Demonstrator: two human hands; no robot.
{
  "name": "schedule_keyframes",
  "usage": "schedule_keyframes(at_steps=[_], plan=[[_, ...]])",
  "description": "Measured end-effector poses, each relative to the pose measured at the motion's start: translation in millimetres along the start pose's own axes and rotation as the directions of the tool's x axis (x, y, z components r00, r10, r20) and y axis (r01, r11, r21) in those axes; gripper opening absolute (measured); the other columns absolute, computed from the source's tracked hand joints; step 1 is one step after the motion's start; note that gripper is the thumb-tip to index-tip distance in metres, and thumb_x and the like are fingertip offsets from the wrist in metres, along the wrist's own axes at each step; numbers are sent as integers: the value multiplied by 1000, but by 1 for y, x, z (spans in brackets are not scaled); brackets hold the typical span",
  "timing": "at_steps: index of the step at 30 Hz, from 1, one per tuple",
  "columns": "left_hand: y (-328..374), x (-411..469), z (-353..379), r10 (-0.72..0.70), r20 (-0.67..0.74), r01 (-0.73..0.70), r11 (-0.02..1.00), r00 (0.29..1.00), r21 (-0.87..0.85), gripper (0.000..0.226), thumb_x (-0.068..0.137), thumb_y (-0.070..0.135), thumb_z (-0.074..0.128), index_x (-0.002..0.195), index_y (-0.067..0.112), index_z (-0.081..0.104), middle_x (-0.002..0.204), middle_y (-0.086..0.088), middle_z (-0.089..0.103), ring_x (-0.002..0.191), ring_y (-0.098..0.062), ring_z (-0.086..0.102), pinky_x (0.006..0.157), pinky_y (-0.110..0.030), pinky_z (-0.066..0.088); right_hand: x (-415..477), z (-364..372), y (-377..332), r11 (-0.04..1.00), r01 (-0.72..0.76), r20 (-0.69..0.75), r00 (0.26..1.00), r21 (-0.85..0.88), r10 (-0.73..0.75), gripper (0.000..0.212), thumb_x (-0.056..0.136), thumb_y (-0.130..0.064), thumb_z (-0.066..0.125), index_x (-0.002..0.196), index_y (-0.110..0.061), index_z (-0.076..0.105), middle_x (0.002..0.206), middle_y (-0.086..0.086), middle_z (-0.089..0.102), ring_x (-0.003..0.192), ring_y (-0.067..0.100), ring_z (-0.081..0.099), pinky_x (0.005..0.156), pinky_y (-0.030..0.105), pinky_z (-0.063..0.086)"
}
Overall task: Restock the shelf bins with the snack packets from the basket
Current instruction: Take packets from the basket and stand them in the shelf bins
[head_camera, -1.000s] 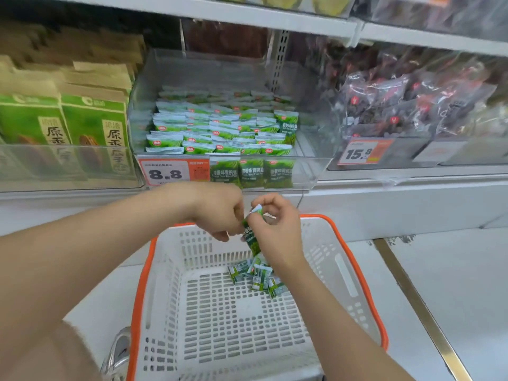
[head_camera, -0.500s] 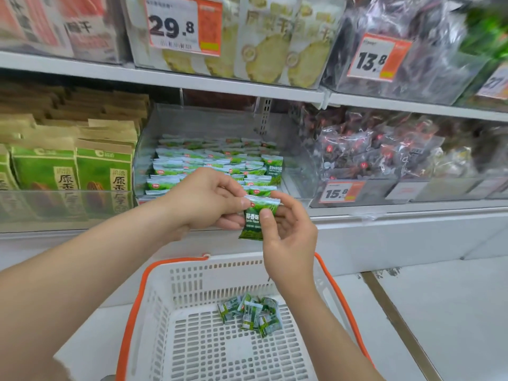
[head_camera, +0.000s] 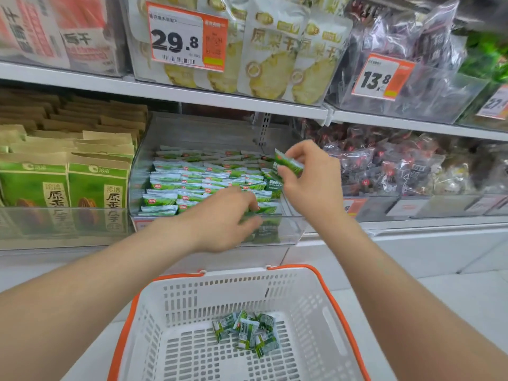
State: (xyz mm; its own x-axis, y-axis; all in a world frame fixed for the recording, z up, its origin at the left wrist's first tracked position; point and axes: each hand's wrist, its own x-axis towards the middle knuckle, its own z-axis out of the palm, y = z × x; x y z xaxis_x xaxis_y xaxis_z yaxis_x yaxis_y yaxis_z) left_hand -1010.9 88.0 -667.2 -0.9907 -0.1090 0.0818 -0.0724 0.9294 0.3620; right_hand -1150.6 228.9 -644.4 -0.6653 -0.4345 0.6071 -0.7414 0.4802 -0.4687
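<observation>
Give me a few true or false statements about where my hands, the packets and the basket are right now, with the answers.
The right hand pinches a green packet near the clear bin. True.
The basket is empty. False: a small pile of packets lies in it.
The left hand is down in the basket. False: it reaches into the clear bin.
The price tag on the shelf above the bin reads 29.8. True.

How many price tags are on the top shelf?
3: the 29.8 tag by the pineapple bags, the 13.8 tag right of it, and a cut-off tag at the right edge. More may be hidden.
</observation>
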Motion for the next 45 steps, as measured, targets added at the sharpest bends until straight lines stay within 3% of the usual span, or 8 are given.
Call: schedule_keyframes(at_steps=[5, 12, 15, 20, 30, 37, 41, 45], plan=[[0, 8, 1, 47, 160, -72, 985, 986, 155, 30, 106, 26, 53, 135, 22, 51, 130, -3, 59, 119, -26, 56, 93, -38, 48, 36, 13, 21, 878, 197, 360, 932, -436, -30, 21, 92, -14, 69, 112, -16, 63, 97, 17, 67, 95, 42, 60, 78, 48, 55], [-4, 15, -2, 66, 236, -107, 981, 970, 164, 32, 106, 19, 55, 135, 24, 44, 125, -1, 53, 103, -19, 47, 80, -35, 38, 43, 45, 16, 533, 465, 557, 830, -706, 13, 31, 91, -20, 72, 84, -20, 42, 92, 6, 59, 112, 32, 54, 98, 46, 34], [-7, 16, 0, 87, 232, -121, 983, 969, 137, 32, 106, 18, 56, 134, 25, 43, 123, 1, 52, 97, -16, 42, 79, -35, 37, 57, 55, 16, 593, 471, 587, 810, -653, 3, 18, 91, -13, 72, 97, -16, 55, 99, 5, 61, 109, 33, 59, 88, 41, 36], [-11, 17, -1, 110, 234, -138, 984, 966, 110, 31, 106, 17, 57, 132, 28, 44, 112, 7, 49, 97, -16, 44, 77, -34, 36, 62, 61, 14, 676, 423, 630, 772, -603, 79, 35, 91, 3, 67, 123, -10, 62, 119, 16, 59, 104, 39, 62, 75, 40, 41], [-8, 8, -4, 86, 281, -142, 973, 956, 184, 46, 94, 2, 46, 122, 37, 37, 112, -2, 57, 101, -29, 64, 76, -52, 57, 48, 50, -1, 767, 312, 543, 837, -561, 57, 31, 85, 17, 63, 94, -7, 45, 92, 12, 41, 95, 40, 60, 71, 40, 41], [6, -1, 8, 103, 48, -113, 941, 994, 318, 35, 101, 13, 51, 133, 21, 42, 111, -3, 50, 100, -28, 54, 69, -39, 40, 3, 3, -25, 903, 242, 400, 912, -354, -88, 18, 89, -21, 51, 75, -9, 48, 72, 10, 43, 72, 38, 48, 60, 35, 34], [23, -14, 17, 190, -242, -112, 947, 951, 302, 22, 90, 18, 58, 111, 15, 52, 108, -6, 45, 101, -30, 46, 77, -44, 44, -31, -28, -29, 898, 282, 660, 752, -337, 11, 27, 84, -20, 53, 62, -15, 37, 63, 8, 38, 66, 33, 45, 48, 30, 23], [40, -29, 39, 246, -231, -170, 936, 941, 307, 11, 93, 25, 56, 98, 20, 48, 98, -3, 50, 91, -28, 49, 70, -38, 32, -60, -24, -5, 861, 287, 869, 401, -420, 290, 23, 90, -17, 49, 68, -11, 49, 60, 8, 55, 59, 30, 68, 61, 35, 59]])
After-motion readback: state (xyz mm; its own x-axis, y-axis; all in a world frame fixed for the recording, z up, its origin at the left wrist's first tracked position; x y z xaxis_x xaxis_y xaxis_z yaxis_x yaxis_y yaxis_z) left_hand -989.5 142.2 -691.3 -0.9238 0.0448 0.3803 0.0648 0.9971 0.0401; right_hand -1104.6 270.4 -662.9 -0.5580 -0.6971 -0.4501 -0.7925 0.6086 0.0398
